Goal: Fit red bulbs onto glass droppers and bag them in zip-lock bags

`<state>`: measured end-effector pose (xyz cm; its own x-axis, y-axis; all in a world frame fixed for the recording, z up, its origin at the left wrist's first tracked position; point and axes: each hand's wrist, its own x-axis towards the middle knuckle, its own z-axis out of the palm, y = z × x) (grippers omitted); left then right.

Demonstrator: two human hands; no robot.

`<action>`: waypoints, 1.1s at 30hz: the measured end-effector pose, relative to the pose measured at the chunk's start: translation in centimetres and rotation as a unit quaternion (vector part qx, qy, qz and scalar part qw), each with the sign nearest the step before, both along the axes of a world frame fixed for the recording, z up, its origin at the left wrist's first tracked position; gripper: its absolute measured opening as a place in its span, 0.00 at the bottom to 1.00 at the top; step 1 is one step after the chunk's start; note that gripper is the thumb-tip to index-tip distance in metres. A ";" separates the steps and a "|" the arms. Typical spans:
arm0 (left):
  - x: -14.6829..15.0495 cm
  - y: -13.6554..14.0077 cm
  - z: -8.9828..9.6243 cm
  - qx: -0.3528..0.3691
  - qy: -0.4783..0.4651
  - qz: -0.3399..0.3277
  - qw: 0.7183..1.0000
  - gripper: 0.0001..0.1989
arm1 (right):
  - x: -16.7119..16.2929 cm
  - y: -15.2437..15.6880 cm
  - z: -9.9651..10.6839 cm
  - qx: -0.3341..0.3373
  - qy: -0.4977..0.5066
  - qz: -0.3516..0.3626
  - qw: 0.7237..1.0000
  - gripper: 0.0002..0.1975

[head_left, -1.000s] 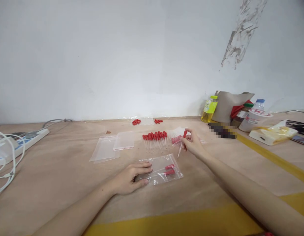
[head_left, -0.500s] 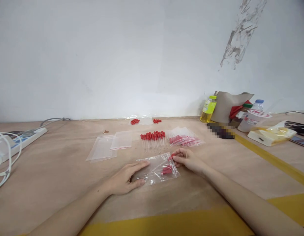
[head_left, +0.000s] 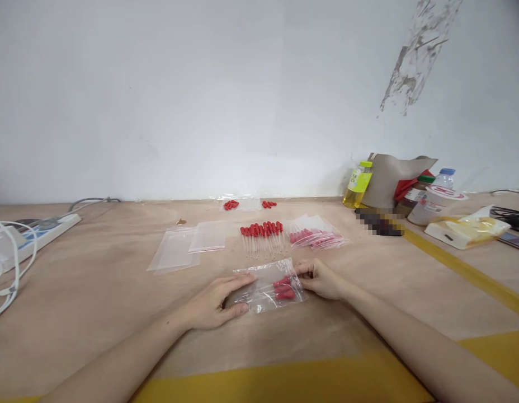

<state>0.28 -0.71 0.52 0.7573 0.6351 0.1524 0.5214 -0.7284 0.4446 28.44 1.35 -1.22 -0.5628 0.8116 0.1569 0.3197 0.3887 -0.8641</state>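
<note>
A clear zip bag (head_left: 263,303) lies flat in front of me with a few red-bulbed droppers (head_left: 285,293) inside, bulbs toward the right end. My left hand (head_left: 217,302) rests at the bag's left end, fingers stretched out and thumb apart, touching the plastic. At the right end, the curled fingers and thumb of my right hand (head_left: 316,277) close on the bag's edge, beside the bulbs; the fingertips are partly hidden. Behind the bag lies a row of loose glass droppers (head_left: 262,238) with red bulbs.
Flat unfilled bags (head_left: 207,236) lie left of the row, filled bags (head_left: 314,235) right of it. Loose red bulbs (head_left: 231,205) sit near the wall. A power strip (head_left: 58,229) is far left; a yellow bottle (head_left: 357,187), a cup (head_left: 438,206) and a tissue pack (head_left: 465,229) stand right.
The red-bulbed dropper that was between my right fingers at the bag's right end is now inside, beside the others. My right hand has turned slightly at the edge; my left hand has stayed put.
</note>
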 end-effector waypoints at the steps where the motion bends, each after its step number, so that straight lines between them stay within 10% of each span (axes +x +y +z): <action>1: 0.0 0.0 0.0 0.003 -0.002 -0.002 1.000 0.26 | -0.1 0.0 -0.1 -0.002 0.002 -0.028 1.000 0.14; 12: 0.0 0.1 0.1 -0.012 0.006 -0.026 1.000 0.22 | 0.9 0.9 0.5 -0.016 -0.038 -0.043 0.998 0.12; 20: -0.1 0.1 0.1 -0.011 -0.005 -0.025 1.000 0.22 | -0.3 7.0 3.2 0.044 -0.173 -0.295 0.939 0.06; 33: -0.1 0.2 0.1 -0.015 0.004 -0.028 0.999 0.22 | -5.2 13.9 3.1 -0.005 -0.202 -0.392 0.898 0.07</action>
